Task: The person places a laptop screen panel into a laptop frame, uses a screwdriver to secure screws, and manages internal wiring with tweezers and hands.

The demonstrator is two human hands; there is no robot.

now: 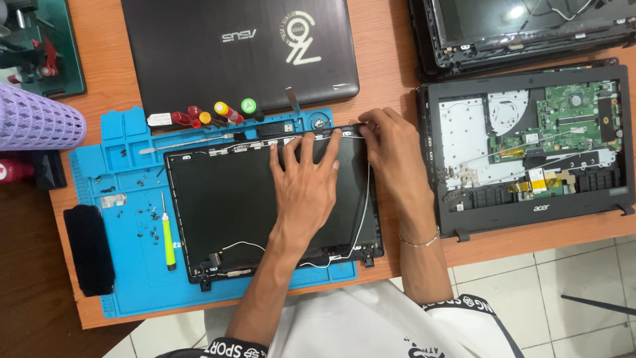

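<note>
A black laptop screen back cover (225,205) lies on a blue repair mat (132,278), with thin white cables running along its right and lower edges. My left hand (306,182) rests flat on the cover near its upper right part, fingers spread and touching the top edge. Over the cover's top right corner my right hand (391,149) pinches a small part of the rim between fingertips. A thin bracelet circles the right wrist.
A green-handled screwdriver (169,235), loose screws (149,222) and several coloured screwdrivers (218,116) sit on the mat. A closed dark laptop (238,46) lies behind. An opened laptop base with exposed board (530,146) lies to the right. Purple basket (36,122) at left.
</note>
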